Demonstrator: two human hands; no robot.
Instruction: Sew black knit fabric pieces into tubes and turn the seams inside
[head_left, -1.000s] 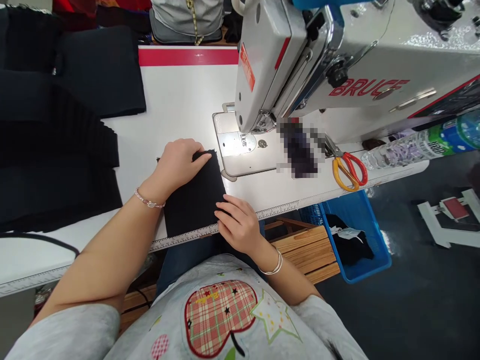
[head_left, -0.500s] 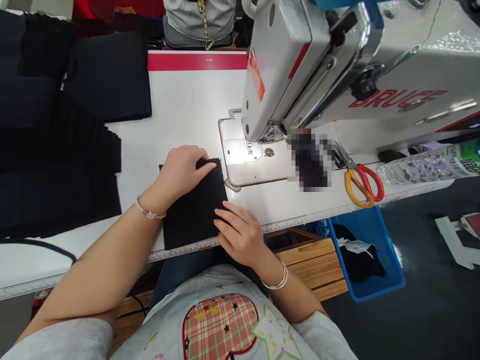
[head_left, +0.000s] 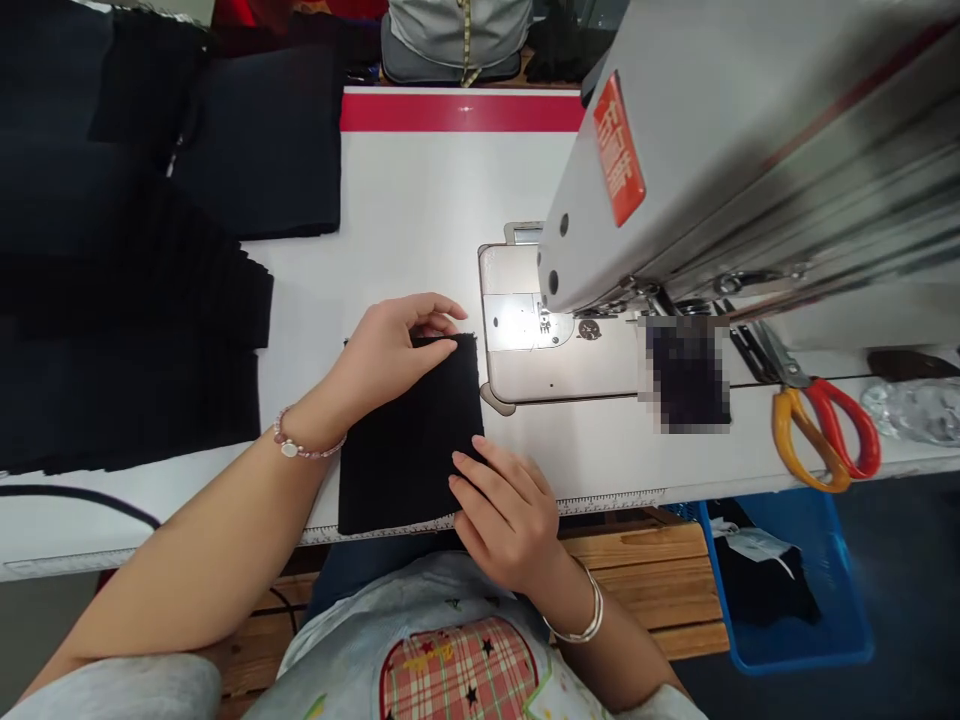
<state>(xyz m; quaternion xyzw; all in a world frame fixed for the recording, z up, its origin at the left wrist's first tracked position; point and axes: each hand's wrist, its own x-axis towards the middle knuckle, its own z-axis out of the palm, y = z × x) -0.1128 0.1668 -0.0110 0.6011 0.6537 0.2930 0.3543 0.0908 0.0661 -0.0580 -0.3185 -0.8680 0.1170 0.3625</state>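
Observation:
A black cloth piece (head_left: 409, 440) lies flat at the table's front edge, left of the sewing machine's metal plate (head_left: 517, 370). My left hand (head_left: 397, 340) rests over its upper left part, thumb on the cloth near the top edge and fingers apart from the thumb, just beyond that edge. At the cloth's right side, my right hand (head_left: 510, 510) has its fingers spread, the tips touching the edge. Neither hand is closed on anything. The sewing machine head (head_left: 645, 180) stands over the plate's right part.
Stacks of dark cloth (head_left: 255, 150) cover the table's left side. Scissors with orange and red handles (head_left: 825, 430) and a clear bottle (head_left: 915, 410) lie at the right. Below is a blue basket (head_left: 847, 620) with cloth inside, beside a wooden bench (head_left: 652, 580).
The view has shifted, and the machine head looms larger. My left fingers have lifted and opened away from the cloth's top edge. My right hand remains at its right side.

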